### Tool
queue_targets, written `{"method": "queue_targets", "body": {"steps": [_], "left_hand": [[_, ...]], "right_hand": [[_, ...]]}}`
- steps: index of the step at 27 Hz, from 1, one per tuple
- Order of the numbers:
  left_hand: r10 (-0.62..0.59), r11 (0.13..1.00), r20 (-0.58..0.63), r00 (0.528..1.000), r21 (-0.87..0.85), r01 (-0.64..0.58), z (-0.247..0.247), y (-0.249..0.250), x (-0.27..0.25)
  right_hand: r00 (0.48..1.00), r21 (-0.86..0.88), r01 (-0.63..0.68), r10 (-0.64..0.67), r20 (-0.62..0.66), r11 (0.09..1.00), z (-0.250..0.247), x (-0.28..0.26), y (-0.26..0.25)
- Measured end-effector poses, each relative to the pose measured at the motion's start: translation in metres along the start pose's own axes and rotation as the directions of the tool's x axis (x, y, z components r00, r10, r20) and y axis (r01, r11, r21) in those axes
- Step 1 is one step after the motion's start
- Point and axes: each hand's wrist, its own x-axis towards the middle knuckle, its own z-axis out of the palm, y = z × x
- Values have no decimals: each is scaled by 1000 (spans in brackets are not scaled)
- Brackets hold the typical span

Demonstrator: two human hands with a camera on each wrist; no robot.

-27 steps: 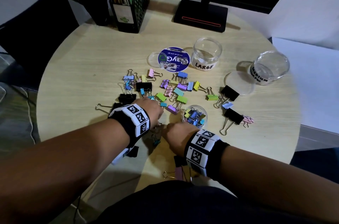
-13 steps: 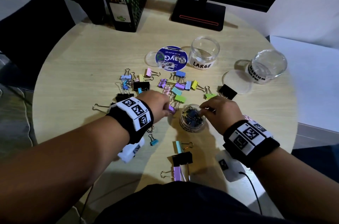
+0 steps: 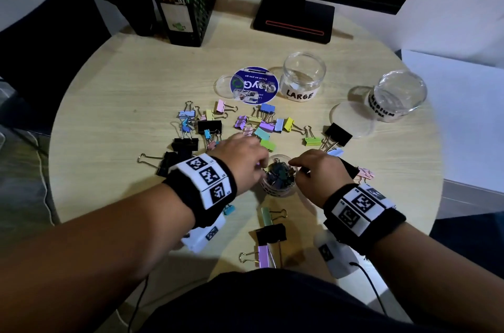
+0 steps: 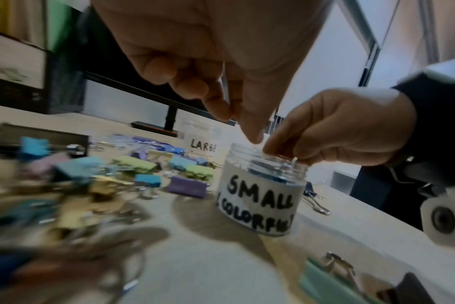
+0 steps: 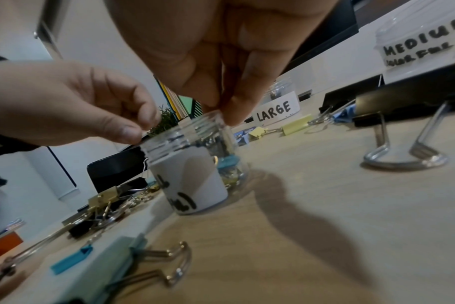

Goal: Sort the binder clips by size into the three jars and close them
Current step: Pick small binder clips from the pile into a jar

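Left grip: the left hand [image 3: 240, 158] hangs over the near-left rim of the small jar [image 3: 278, 188], thumb and forefinger pinched together with the tips pointing down at the mouth; I cannot tell whether a clip sits between them.
Right grip: the right hand [image 3: 319, 171] is at the jar's right rim, fingers curled down with the tips at the edge; whether they hold anything is hidden.
Surface: a round pale wood surface [image 3: 122, 87] carries everything.
Back edge: a black mesh file holder [image 3: 188, 5] and a black monitor base [image 3: 294, 19] stand there, well apart from the hands.
Jars: 3 clear jars, all without lids. The LARGE jar [image 3: 304, 79] stands upright beyond the clips, the MEDIUM jar [image 3: 395, 98] is far right, and the small jar between the hands holds a heap of small clips.
Lids: a blue-labelled lid [image 3: 255, 86] lies just left of the LARGE jar; a clear lid [image 3: 351, 120] lies beside the MEDIUM jar.
Loose clips: coloured binder clips [image 3: 261, 125] are scattered beyond the hands, with a big black clip [image 3: 338, 134] to the right; a green, a black and a purple clip [image 3: 263, 256] lie near the body.
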Motion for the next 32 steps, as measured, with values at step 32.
{"method": "queue_targets", "body": {"steps": [32], "left_hand": [[-70,996,24,997,-50,71,-9,-7,-3]], "right_hand": [[983,-209,75,-38,179,975,2,1,-6]]}}
